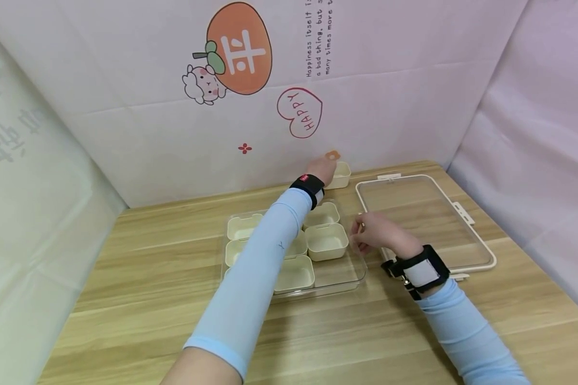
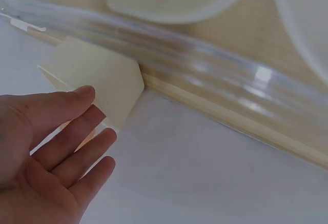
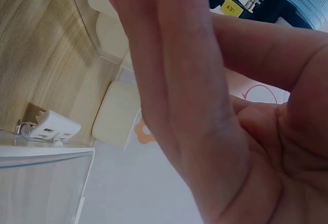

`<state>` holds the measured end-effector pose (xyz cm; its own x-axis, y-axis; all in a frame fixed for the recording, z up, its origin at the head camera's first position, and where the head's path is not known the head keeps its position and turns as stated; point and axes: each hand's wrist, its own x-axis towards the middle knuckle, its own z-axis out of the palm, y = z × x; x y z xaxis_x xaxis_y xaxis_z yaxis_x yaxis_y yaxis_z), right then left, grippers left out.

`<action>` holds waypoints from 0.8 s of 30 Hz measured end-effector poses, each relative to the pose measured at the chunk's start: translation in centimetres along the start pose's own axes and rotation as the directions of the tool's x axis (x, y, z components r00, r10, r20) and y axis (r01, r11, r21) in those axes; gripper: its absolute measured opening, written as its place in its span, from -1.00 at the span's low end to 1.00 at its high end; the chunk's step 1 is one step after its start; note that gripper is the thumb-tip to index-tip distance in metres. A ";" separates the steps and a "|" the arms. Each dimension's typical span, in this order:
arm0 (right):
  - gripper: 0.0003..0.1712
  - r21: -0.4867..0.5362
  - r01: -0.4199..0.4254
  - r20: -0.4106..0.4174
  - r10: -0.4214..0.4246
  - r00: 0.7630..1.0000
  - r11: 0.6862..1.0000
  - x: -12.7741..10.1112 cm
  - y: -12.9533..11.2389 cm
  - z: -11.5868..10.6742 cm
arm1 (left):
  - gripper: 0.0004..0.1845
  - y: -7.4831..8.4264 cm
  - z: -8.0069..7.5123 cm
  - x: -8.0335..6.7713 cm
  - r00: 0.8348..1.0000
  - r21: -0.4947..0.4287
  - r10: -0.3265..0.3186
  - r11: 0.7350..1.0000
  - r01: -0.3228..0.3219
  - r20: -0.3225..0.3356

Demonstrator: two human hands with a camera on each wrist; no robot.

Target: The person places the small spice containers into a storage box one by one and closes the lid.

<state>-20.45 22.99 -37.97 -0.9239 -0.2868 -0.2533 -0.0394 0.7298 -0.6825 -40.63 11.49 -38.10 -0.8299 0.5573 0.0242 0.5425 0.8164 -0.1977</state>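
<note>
My left hand (image 1: 322,169) reaches to the back edge of the table. In the left wrist view its thumb lies on the outer wall of a small cream box (image 2: 105,75), and the index fingertip passes behind the rim, pinching that wall. This box (image 1: 341,175) stands behind a clear tray (image 1: 337,286) that holds several more cream boxes (image 1: 327,241). Beside the tray's right edge is my right hand (image 1: 378,233), fingers loosely bent and holding nothing. The right wrist view shows its long fingers (image 3: 189,80) fairly straight. My left forearm hides part of the tray.
A clear lid (image 1: 414,198) with a white rim and side clips lies on the wooden table (image 1: 139,299), right of the tray. Behind the table hangs a printed white cloth (image 1: 390,96), with more cloth at both sides.
</note>
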 end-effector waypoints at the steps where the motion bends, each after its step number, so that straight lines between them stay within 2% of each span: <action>1: -0.91 -0.006 0.000 -0.002 0.000 1.000 1.000 0.0 0.0 0.0 | -0.76 0.0 0.2 0.1 1.000 -0.002 -0.004 1.000 0.004 -0.009; 6: -0.92 -0.016 -0.002 0.000 0.002 1.000 1.000 0.0 0.0 -0.2 | -0.72 0.0 0.5 0.4 0.999 0.009 -0.010 1.000 0.011 -0.032; 16: -0.92 0.010 0.000 0.016 0.000 1.000 1.000 0.1 0.0 -0.1 | -0.69 0.0 0.0 -0.4 0.998 0.012 -0.049 0.999 0.050 -0.036; 24: -0.92 0.026 0.009 0.009 -0.009 1.000 1.000 0.1 0.1 -0.2 | -0.69 0.0 -0.5 -0.5 1.000 -0.018 -0.010 1.000 0.010 -0.022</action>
<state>-20.57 23.16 -37.95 -0.9199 -0.2991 -0.2535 -0.0377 0.7110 -0.7021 -40.15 11.25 -37.57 -0.8322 0.5524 0.0480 0.5369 0.8244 -0.1794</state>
